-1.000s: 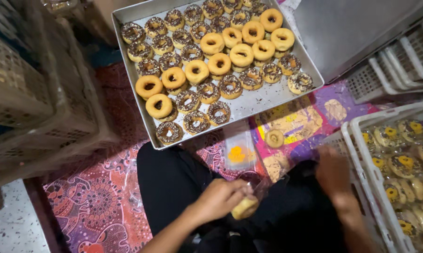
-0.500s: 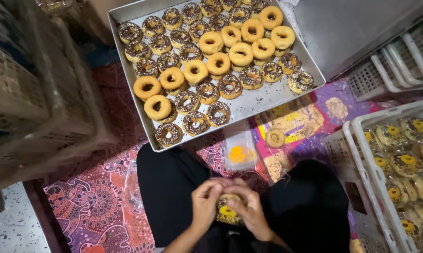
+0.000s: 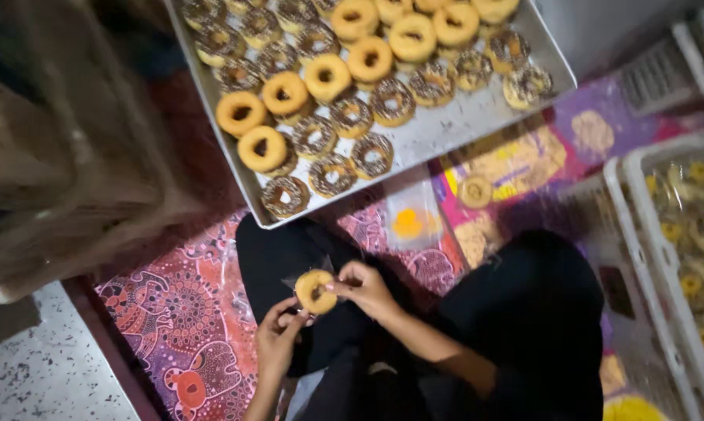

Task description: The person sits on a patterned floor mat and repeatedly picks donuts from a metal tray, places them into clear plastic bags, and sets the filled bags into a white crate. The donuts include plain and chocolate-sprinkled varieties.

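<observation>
A plain golden doughnut [image 3: 315,291] is held low in the middle of the view, above a lap clothed in black. A clear plastic wrapper [image 3: 305,274] is seen around and behind it, its edges catching a little light; whether the doughnut is fully inside the wrapper cannot be told. The doughnut is pinched at its right edge by the fingertips of the right hand [image 3: 362,287], which is closed on it. The left hand [image 3: 278,337] is raised from below, its fingers curled up against the lower edge of the doughnut and the wrapper, so that the piece is gripped from both sides.

Just beyond the knees, a large metal baking tray [image 3: 453,125] is laid on a patterned floor mat [image 3: 172,320] of red, purple and orange. The tray is filled with rows of doughnuts: plain golden ones [image 3: 262,148] are mixed with ones coated in chocolate and sprinkles [image 3: 332,175]. Between the tray and the lap, a small clear bag with an orange patch [image 3: 410,222] is seen lying on the mat.

To the right, a white plastic crate [image 3: 640,257] is stood, in which wrapped doughnuts [image 3: 698,234] are stacked. On the left, a blurred brown crate [image 3: 63,156] is stood beside a speckled floor [image 3: 40,366].
</observation>
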